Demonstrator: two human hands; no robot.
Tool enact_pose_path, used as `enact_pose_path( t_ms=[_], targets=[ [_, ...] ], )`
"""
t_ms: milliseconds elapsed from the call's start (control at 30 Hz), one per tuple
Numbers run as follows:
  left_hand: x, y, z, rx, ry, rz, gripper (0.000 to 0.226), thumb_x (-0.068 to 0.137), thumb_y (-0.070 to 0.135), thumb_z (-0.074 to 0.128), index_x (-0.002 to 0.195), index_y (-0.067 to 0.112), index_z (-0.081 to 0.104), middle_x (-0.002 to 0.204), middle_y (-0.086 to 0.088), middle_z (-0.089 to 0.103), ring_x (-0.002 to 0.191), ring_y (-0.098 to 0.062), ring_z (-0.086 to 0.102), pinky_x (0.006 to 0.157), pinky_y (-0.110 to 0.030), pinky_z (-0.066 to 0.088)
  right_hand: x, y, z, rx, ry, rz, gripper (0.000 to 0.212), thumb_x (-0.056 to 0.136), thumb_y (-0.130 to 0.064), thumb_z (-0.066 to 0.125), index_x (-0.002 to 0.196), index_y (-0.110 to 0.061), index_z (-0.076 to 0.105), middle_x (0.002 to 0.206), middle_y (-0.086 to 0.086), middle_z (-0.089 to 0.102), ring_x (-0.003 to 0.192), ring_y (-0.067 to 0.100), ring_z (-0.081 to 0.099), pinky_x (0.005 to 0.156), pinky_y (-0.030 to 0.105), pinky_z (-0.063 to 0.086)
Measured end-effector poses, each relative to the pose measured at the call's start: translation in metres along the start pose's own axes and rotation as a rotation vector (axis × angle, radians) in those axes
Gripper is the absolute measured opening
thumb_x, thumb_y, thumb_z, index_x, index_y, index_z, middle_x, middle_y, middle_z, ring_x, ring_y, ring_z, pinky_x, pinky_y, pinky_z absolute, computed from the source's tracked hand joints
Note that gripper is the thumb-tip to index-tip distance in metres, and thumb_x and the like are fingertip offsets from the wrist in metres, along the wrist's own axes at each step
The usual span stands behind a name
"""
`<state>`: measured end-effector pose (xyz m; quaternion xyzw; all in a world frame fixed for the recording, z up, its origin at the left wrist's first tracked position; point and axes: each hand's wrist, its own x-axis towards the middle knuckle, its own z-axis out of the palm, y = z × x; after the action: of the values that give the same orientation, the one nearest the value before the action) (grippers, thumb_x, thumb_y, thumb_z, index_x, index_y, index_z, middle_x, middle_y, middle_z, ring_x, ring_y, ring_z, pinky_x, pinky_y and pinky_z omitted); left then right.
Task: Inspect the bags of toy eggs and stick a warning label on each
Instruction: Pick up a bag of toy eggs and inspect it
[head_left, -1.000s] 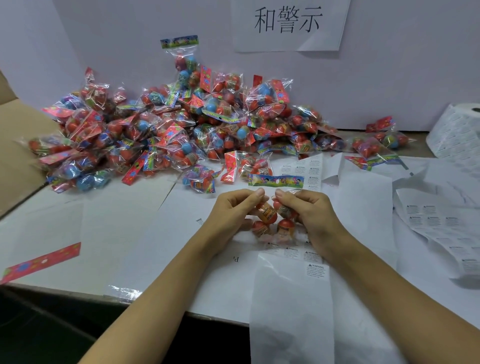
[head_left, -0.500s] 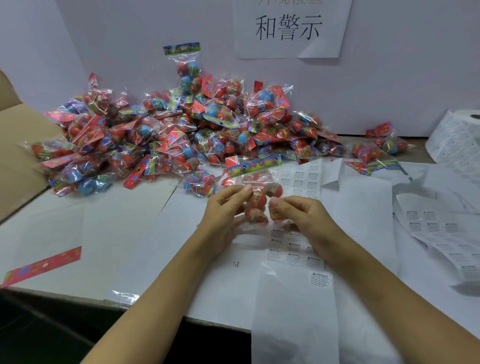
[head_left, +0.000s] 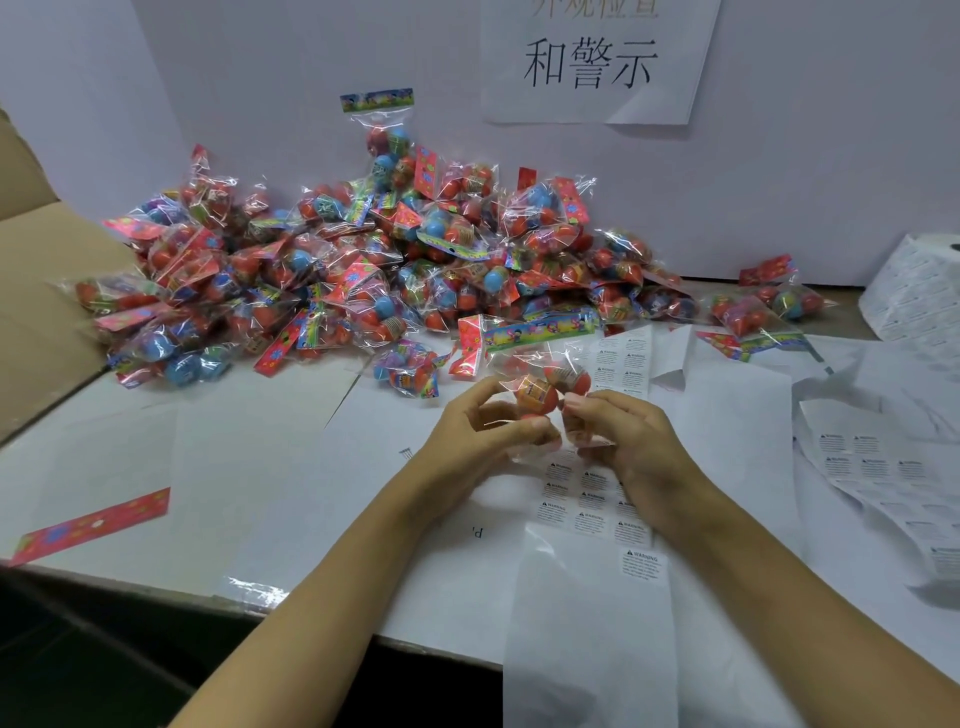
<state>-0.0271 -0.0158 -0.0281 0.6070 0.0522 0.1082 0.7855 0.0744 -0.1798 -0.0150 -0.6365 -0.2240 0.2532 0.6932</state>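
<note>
A clear bag of red toy eggs (head_left: 545, 382) with a colourful header card is held between both hands above the table's middle. My left hand (head_left: 472, 436) grips the bag's lower left side with curled fingers. My right hand (head_left: 623, 441) pinches its lower right side. Under the hands lies a strip of warning labels (head_left: 592, 499), and one single label (head_left: 643, 564) sits lower on the backing paper. A big pile of bagged toy eggs (head_left: 337, 265) fills the back of the table.
A roll of labels (head_left: 914, 291) stands at the far right, with loose label sheets (head_left: 878, 467) in front of it. A cardboard box flap (head_left: 36, 291) rises on the left. A red header card (head_left: 93, 525) lies near the front left edge. A paper sign (head_left: 592, 57) hangs on the wall.
The bag has been turned and tilted in my hands, its header card swinging from level to slanted up and right. Both hands shifted slightly away from me.
</note>
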Motion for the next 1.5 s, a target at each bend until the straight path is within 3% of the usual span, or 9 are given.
enact_pose_path(
  t_ms=[300,400,500,667,800,933,1067,1267,1500],
  targets=[
    [-0.001,0.000,-0.002,0.074,0.002,0.049,0.049,0.080,0.021,0.087,0.125,0.018,0.068,0.114,-0.022,0.074,0.108,-0.041,0.072,0.099,-0.060,0.054,0.002,0.005,0.000,-0.004,0.024,0.000,0.035,0.073,-0.046,0.081,0.089,-0.015,0.079,0.087,0.005,0.073,0.082,0.017,0.066,0.068,0.027,0.052],
    [-0.002,0.002,0.001,0.115,0.068,0.076,0.048,0.077,0.019,0.088,0.122,0.019,0.069,0.108,-0.020,0.075,0.103,-0.039,0.074,0.096,-0.061,0.056,0.001,0.011,0.001,-0.105,0.160,-0.063,0.044,0.072,-0.044,0.086,0.107,-0.022,0.070,0.100,0.000,0.071,0.092,0.015,0.069,0.076,0.029,0.054],
    [-0.002,0.003,0.001,0.153,0.151,0.107,0.050,0.075,0.017,0.089,0.120,0.019,0.067,0.102,-0.017,0.075,0.099,-0.037,0.075,0.092,-0.063,0.057,-0.001,0.011,0.000,-0.271,0.299,-0.230,0.035,0.076,-0.038,0.086,0.094,-0.025,0.059,0.094,-0.006,0.063,0.088,0.009,0.064,0.076,0.022,0.051],
    [-0.003,0.004,0.003,0.094,0.069,0.082,0.041,0.083,0.026,0.080,0.121,0.016,0.073,0.112,-0.022,0.071,0.105,-0.037,0.072,0.092,-0.051,0.060,-0.009,0.007,0.007,-0.272,0.037,-0.253,0.043,0.070,-0.048,0.085,0.105,-0.030,0.067,0.103,-0.012,0.073,0.100,0.001,0.067,0.077,0.017,0.054],
    [-0.002,0.004,0.005,0.131,0.069,0.091,0.024,0.089,0.015,0.067,0.109,0.008,0.079,0.108,-0.015,0.077,0.102,-0.024,0.072,0.085,-0.037,0.060,-0.007,0.011,0.006,-0.235,0.072,-0.226,0.051,0.068,-0.035,0.090,0.111,-0.027,0.065,0.105,-0.011,0.072,0.102,0.002,0.067,0.080,0.019,0.054],
    [0.000,0.004,0.001,0.134,0.150,0.129,0.018,0.088,0.014,0.068,0.099,0.003,0.077,0.095,-0.012,0.075,0.094,-0.022,0.069,0.078,-0.035,0.057,0.000,0.013,0.001,-0.148,0.116,-0.173,0.030,0.082,-0.010,0.082,0.107,-0.020,0.069,0.105,0.002,0.075,0.104,0.022,0.070,0.094,0.046,0.057],
    [0.003,0.002,0.000,0.202,0.240,0.139,0.010,0.087,0.013,0.075,0.097,0.011,0.075,0.094,-0.006,0.073,0.093,-0.019,0.068,0.076,-0.031,0.059,0.002,0.014,0.002,-0.038,0.101,-0.126,0.027,0.085,-0.006,0.078,0.110,-0.013,0.070,0.105,0.007,0.076,0.104,0.028,0.071,0.085,0.039,0.061],
    [0.006,0.001,-0.004,0.045,0.206,-0.010,0.050,0.082,0.041,0.081,0.121,0.012,0.068,0.118,-0.012,0.071,0.097,-0.030,0.075,0.083,-0.044,0.062,-0.001,0.007,0.003,0.160,-0.026,-0.054,0.031,0.087,-0.003,0.071,0.118,-0.008,0.065,0.101,0.010,0.076,0.092,0.031,0.074,0.073,0.036,0.061],
    [0.001,0.004,-0.001,0.052,0.091,0.025,0.019,0.088,0.031,0.078,0.087,0.012,0.076,0.082,-0.006,0.069,0.072,-0.022,0.067,0.061,-0.034,0.057,-0.007,0.002,0.009,0.021,-0.097,-0.043,0.034,0.080,-0.047,0.076,0.101,-0.019,0.076,0.100,0.012,0.075,0.095,0.029,0.074,0.072,0.039,0.061]
  ],
)
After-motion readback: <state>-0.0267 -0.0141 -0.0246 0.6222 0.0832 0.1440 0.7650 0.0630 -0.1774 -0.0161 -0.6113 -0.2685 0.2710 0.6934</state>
